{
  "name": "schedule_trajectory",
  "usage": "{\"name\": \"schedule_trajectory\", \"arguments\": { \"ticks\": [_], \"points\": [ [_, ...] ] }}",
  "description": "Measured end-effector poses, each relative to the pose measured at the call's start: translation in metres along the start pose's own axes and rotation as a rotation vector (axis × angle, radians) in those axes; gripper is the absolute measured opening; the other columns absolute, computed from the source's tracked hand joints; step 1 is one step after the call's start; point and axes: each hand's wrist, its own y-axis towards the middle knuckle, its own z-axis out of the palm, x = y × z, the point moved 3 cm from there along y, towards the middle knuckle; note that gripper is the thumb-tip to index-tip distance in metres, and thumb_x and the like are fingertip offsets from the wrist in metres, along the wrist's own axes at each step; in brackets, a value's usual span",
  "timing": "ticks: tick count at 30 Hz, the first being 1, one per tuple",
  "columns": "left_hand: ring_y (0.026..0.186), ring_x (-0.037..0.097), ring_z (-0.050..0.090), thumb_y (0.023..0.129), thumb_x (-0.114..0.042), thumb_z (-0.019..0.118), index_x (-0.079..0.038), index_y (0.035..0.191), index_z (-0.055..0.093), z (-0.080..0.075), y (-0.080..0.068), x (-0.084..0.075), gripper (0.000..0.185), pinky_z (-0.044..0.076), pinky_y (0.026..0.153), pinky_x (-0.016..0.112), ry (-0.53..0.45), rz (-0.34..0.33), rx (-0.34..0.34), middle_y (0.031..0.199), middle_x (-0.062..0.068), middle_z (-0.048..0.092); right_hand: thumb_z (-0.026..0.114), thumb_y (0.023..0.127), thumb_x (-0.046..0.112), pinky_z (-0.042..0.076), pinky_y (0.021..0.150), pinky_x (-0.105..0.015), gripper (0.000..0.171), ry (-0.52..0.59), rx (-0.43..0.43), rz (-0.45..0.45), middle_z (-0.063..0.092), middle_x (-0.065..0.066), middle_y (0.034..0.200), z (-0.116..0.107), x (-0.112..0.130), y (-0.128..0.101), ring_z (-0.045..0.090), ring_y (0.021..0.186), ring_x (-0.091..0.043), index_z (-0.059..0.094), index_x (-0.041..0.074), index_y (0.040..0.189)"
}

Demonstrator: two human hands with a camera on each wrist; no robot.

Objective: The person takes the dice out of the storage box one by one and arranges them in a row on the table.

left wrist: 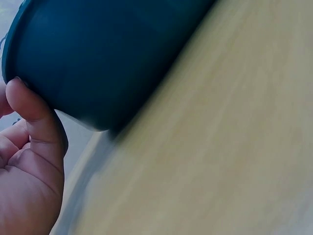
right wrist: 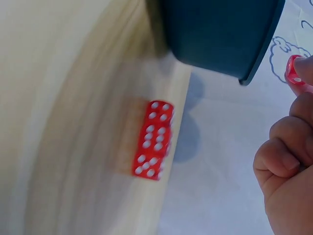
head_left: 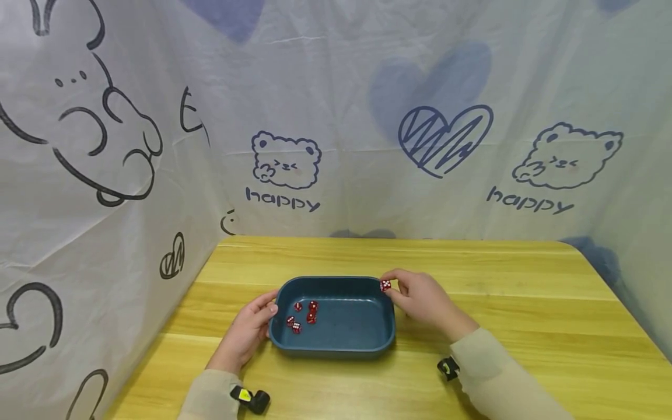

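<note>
A dark blue-green tray [head_left: 341,344] with rounded corners stands on the table, several red dice with white pips [head_left: 312,318] inside it toward its left end. My left hand [head_left: 247,326] grips the tray's left end, thumb at the rim and fingers along the outer wall. Between thumb and fingertips, my right hand [head_left: 425,297] pinches a single red die [head_left: 385,286] by the tray's back right corner. In the right wrist view, that die [right wrist: 294,71] shows beyond the tray's rim, the other fingers curled in. The tray's wall [left wrist: 98,54] fills much of the left wrist view.
Three red dice [right wrist: 154,139] lie in a row on the table beside the tray in the right wrist view; the right hand hides them from the head view. A white sheet with drawings [head_left: 357,116] hangs behind the wooden table [head_left: 525,303] and along its left side.
</note>
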Motion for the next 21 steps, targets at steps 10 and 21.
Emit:
{"name": "schedule_trajectory", "arguments": {
  "ticks": [10, 21],
  "points": [
    [0.069, 0.013, 0.055, 0.106, -0.012, 0.053, 0.002, 0.149, 0.045, 0.0, 0.0, 0.0, 0.046, 0.046, 0.058, 0.02, 0.012, -0.005, 0.0, 0.118, 0.017, 0.06, 0.068, 0.097, 0.023, 0.039, 0.047, -0.029, 0.028, 0.003, -0.039, 0.013, 0.048, 0.005, 0.059, -0.007, -0.019, -0.012, 0.045, 0.048, -0.013, 0.069, 0.019, 0.125],
    [0.068, 0.013, 0.054, 0.106, -0.013, 0.054, 0.002, 0.148, 0.046, -0.002, 0.002, 0.002, 0.045, 0.046, 0.058, 0.02, 0.017, -0.005, -0.004, 0.116, 0.015, 0.061, 0.068, 0.096, 0.022, 0.037, 0.048, -0.028, 0.027, 0.014, -0.044, 0.046, 0.045, 0.004, 0.06, -0.012, -0.044, -0.028, 0.041, 0.05, -0.012, 0.069, 0.017, 0.123]
  ]
}}
